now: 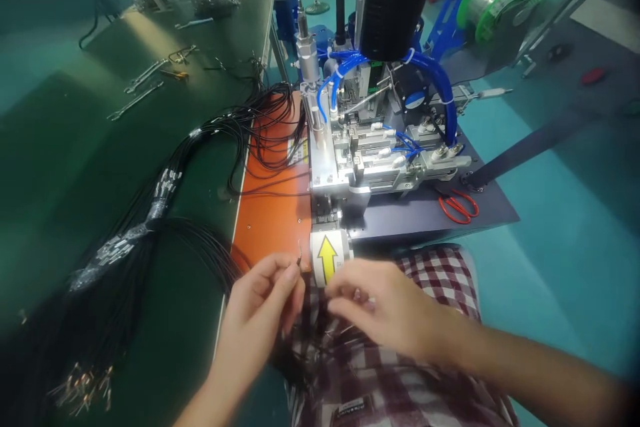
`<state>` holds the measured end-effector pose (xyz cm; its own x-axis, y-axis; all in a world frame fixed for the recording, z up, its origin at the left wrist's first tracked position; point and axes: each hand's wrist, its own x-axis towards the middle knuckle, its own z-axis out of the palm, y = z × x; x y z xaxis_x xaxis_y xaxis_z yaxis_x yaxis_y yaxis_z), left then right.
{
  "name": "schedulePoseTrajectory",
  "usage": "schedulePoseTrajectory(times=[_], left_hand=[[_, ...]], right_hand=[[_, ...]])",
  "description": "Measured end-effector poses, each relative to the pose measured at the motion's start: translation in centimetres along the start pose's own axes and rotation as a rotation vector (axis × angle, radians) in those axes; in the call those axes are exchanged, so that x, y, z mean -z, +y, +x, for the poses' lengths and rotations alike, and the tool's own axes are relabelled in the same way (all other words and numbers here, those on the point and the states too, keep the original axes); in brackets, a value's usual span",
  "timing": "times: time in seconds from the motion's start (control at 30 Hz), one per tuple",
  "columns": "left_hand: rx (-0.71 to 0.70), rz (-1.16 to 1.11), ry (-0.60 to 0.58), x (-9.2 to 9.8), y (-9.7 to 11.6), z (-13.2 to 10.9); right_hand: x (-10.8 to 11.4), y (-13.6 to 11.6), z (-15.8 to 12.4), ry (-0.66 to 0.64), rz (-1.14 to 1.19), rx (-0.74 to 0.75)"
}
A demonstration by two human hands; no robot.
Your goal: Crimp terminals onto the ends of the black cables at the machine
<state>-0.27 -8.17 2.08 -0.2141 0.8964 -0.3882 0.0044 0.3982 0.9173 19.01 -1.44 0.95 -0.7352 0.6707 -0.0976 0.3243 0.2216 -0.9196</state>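
Note:
My left hand (267, 297) pinches a thin black cable (299, 260) between thumb and forefinger, over the orange plate's near edge. A fine bare tip of the cable points up from the fingers. My right hand (377, 307) hovers to the right with its fingers curled together; whether anything is in them cannot be made out. Behind it stands a white part with a yellow arrow (327, 257), at the front of the metal machine (360, 160). More dark cables (295, 363) hang below my hands over the checked cloth on my lap.
A long bundle of black cables (183, 153) runs across the green table (60, 120) and the orange plate (267, 217). Wrenches (135, 101) lie farther back. Red-handled scissors (460, 207) rest right of the machine, below a green spool of wire (493, 0).

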Motion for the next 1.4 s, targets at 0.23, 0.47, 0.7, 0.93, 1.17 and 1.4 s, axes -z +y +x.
schedulePoseTrajectory(times=[0.23,0.47,0.7,0.93,1.17,1.4], left_hand=[[0.129,-0.12,0.005,0.5,0.4,0.7],[0.131,-0.13,-0.028,0.7,0.2,0.9],[0.111,-0.138,-0.059,0.5,-0.1,1.0],[0.106,-0.131,-0.072,0.6,-0.3,1.0],[0.065,-0.044,-0.043,0.5,-0.4,0.9],[-0.015,-0.056,0.01,0.8,-0.3,0.5]], right_hand=[[-0.4,-0.5,4.1,0.235,0.36,-0.052],[-1.1,-0.7,5.0,0.274,0.401,-0.012],[-1.4,-0.2,5.2,0.314,0.365,0.059],[-1.5,0.2,5.1,0.364,0.204,0.251],[-1.4,0.2,5.1,0.302,0.232,0.205],[-0.5,-0.3,5.1,0.178,0.478,0.055]])
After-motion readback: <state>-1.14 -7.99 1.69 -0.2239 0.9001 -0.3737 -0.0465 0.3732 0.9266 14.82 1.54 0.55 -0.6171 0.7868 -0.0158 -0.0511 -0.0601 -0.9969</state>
